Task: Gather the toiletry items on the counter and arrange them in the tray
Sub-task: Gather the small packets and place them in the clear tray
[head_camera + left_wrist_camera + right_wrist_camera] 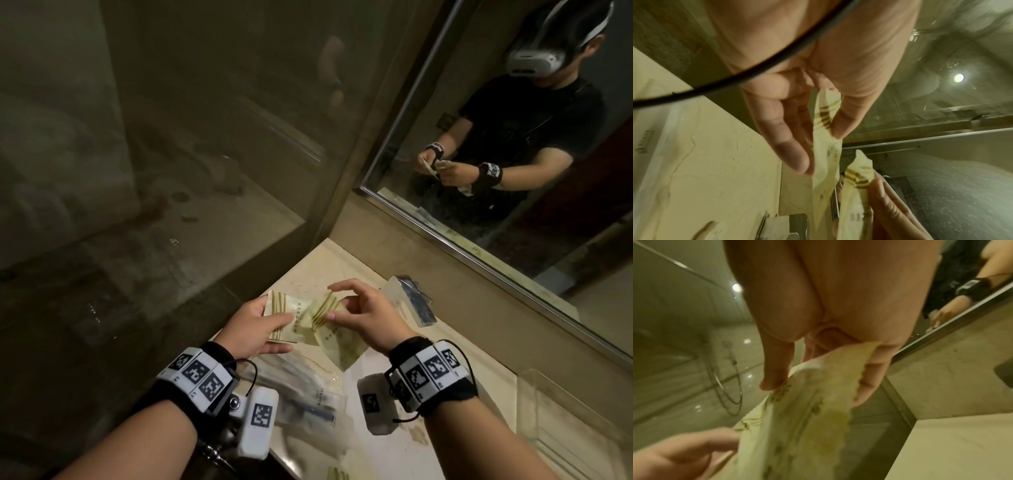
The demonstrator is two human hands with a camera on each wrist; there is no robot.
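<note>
Over the marble counter (455, 346), my left hand (289, 331) pinches a pale yellow sachet with olive stripes (286, 313) between thumb and fingers. My right hand (334, 306) pinches a second striped sachet (337, 342), which overlaps the first. The left wrist view shows the left hand (821, 151) gripping its sachet (826, 113) edge-on, with the other sachet (857, 186) just beyond. In the right wrist view the right hand (816, 389) holds its sachet (818, 402) by the top edge. A clear empty tray (575, 428) sits at the right on the counter.
A clear packet with a blue item (416, 303) lies near the mirror (513, 171). Several clear plastic packets (308, 394) lie under my wrists, and another striped sachet (337, 474) peeks in at the bottom edge. A glass shower wall (171, 171) stands on the left.
</note>
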